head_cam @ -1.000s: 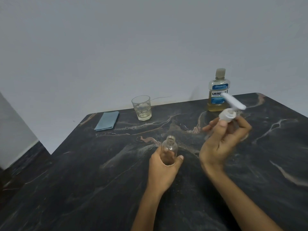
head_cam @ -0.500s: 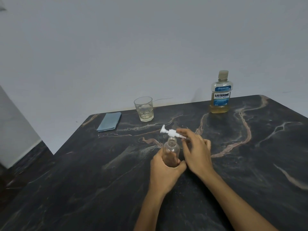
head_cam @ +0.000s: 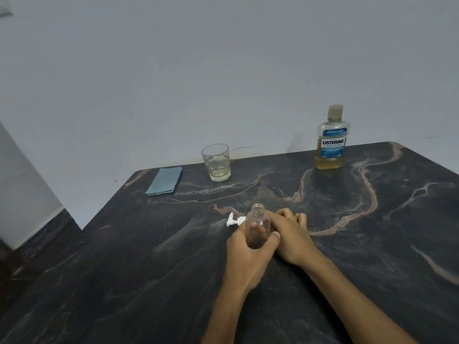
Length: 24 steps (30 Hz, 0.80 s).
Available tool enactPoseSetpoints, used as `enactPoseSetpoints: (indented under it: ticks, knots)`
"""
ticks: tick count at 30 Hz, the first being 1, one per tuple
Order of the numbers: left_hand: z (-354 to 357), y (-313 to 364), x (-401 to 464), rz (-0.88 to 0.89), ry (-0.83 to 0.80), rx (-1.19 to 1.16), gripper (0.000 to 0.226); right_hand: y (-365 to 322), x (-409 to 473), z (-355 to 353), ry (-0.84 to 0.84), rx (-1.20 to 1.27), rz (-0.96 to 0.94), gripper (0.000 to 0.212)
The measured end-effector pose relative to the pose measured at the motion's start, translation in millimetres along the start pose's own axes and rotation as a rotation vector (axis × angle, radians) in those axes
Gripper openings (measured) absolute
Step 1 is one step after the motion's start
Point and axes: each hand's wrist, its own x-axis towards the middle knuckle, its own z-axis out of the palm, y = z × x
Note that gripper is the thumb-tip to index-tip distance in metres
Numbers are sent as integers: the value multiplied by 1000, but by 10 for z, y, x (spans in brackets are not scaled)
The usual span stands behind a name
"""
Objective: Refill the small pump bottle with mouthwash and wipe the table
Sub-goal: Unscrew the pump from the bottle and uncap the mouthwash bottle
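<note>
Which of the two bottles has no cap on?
The small clear bottle held by the left hand; the big mouthwash bottle is still capped.

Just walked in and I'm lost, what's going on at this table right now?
A person's left hand grips a small empty bottle, its neck open. The white pump lies on the dark table behind it, by the right hand. The mouthwash bottle stands capped at the back; glass and blue cloth untouched.
</note>
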Motion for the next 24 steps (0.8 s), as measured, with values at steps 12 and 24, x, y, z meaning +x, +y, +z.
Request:
enactPoseSetpoints:
  ticks: [12, 24]
  knots:
    - [10, -54, 26, 17, 9, 46, 42, -12, -5, -26, 22, -46, -79, 29]
    - [-6, -38, 37, 26, 13, 46, 51, -5, 8, -2, 114, -117, -81, 43]
